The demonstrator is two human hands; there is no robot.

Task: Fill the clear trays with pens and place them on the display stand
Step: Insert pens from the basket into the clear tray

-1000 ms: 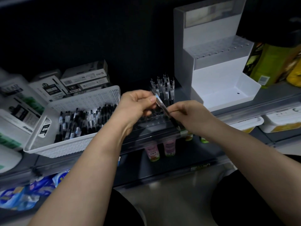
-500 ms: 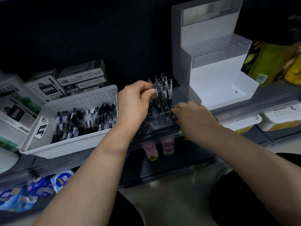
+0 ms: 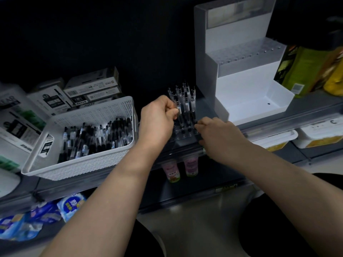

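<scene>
Clear tray [image 3: 186, 133] sits on the shelf [image 3: 313, 104] between a white basket [image 3: 89, 166] and the white stand [image 3: 246, 101], pens [image 3: 187, 102] upright in it; left hand [image 3: 157, 120] pinches one pen [image 3: 178, 108] at its left side; right hand [image 3: 218, 131] grips its right edge.

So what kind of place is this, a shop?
Probably a shop, with stock being put out: a display stand on a shelf, boxes behind a basket of pens, and bottles on the shelf below.
</scene>
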